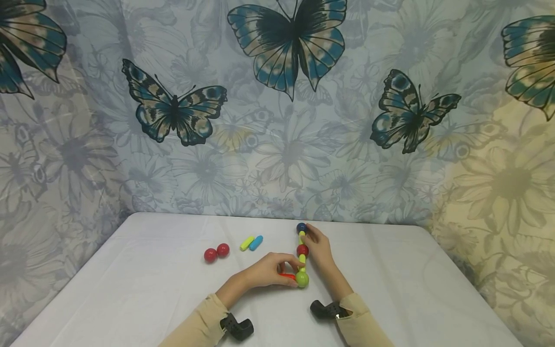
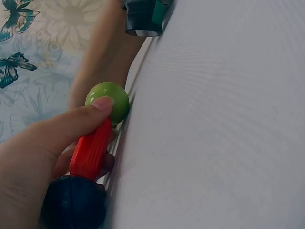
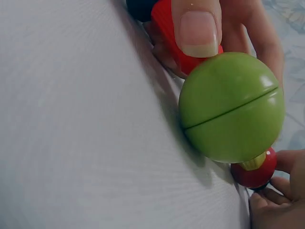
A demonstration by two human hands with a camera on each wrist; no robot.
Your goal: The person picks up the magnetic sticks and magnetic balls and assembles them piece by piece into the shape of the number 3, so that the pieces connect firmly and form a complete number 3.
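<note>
A toy chain of balls and rods lies on the table: a blue ball (image 1: 301, 227) at the far end, a yellow rod (image 1: 301, 236), a red ball (image 1: 302, 250), another yellow rod (image 1: 302, 262) and a green ball (image 1: 302, 279). From the green ball a red rod (image 2: 90, 150) leads to a dark blue ball (image 2: 74, 202) beneath my left palm. My left hand (image 1: 270, 271) grips the red rod, its thumb touching the green ball. At the far end my right hand (image 1: 319, 248) pinches the chain near the blue ball; its fingertips are partly hidden.
Two loose red balls (image 1: 210, 255) lie on the white table (image 1: 151, 284) to the left. Near them are a yellow-green rod (image 1: 247, 243) and a light blue rod (image 1: 256, 243), side by side. A butterfly-patterned cloth (image 1: 286, 159) hangs behind the table's far edge.
</note>
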